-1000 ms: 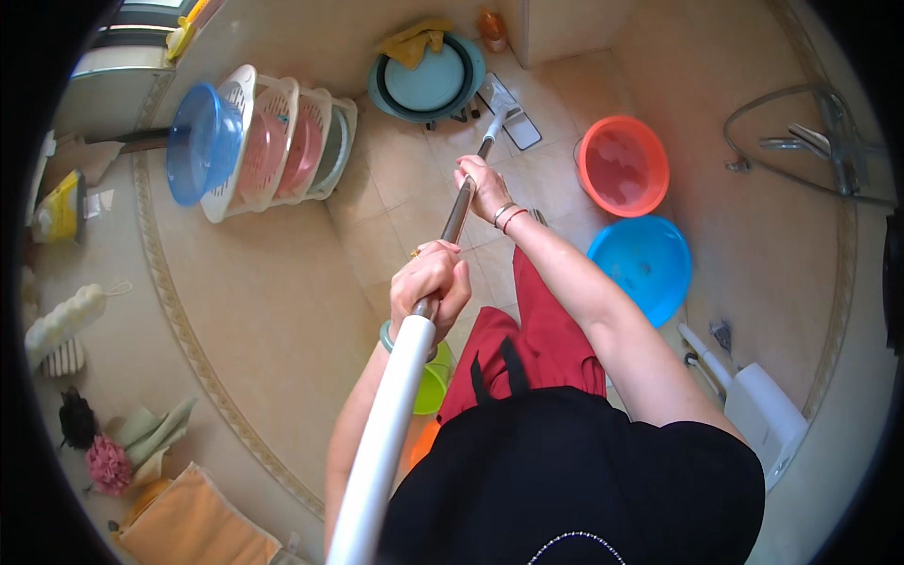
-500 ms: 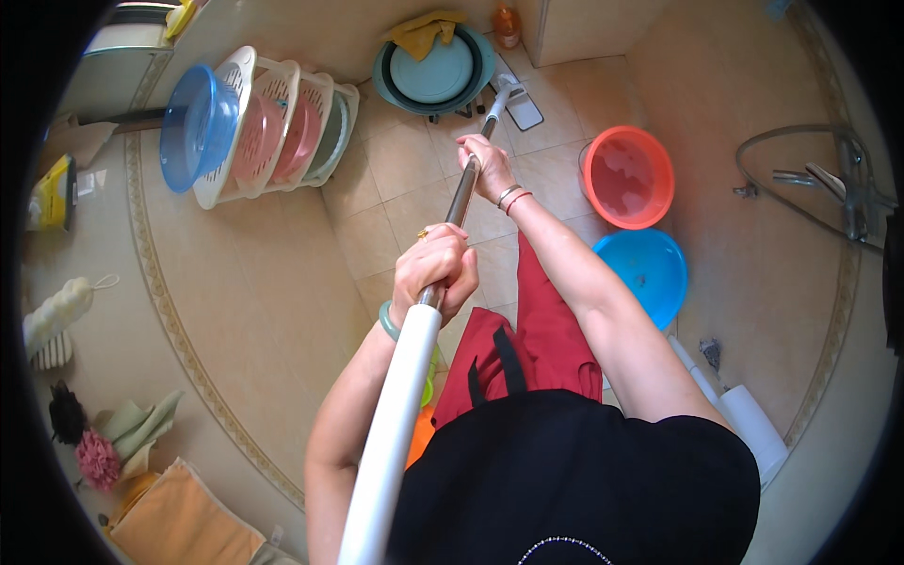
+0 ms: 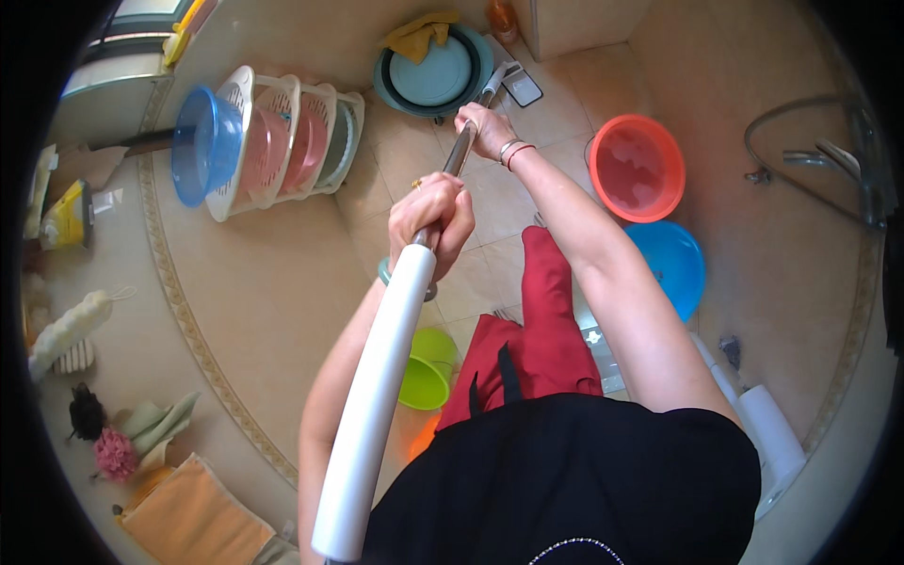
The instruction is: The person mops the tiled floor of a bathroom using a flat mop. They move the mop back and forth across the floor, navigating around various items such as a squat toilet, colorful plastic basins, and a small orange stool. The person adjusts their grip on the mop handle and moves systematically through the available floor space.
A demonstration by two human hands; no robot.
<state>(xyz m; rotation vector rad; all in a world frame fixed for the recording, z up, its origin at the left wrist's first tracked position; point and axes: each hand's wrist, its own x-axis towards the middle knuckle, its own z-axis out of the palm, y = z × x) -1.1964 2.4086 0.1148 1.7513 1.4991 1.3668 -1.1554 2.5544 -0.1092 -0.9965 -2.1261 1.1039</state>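
Observation:
A long mop handle [image 3: 377,377], white at the near end and metal further down, runs from the lower middle up to a flat mop head [image 3: 516,83] on the tiled floor. My left hand [image 3: 431,213] grips the handle where the white sleeve ends. My right hand [image 3: 486,130] holds the metal shaft further down, close to the mop head. A teal basin [image 3: 439,77] with a yellow cloth sits just left of the mop head.
A white rack [image 3: 282,141] of coloured basins stands at upper left, a blue one [image 3: 201,143] at its end. A red basin [image 3: 637,168] and a blue basin [image 3: 670,266] lie on the right, a green bucket [image 3: 426,369] by my legs. Sponges and cloths [image 3: 122,433] sit lower left.
Both hands have slid the mop forward, so the mop head now lies closer to the teal basin. The view has shifted slightly with the body.

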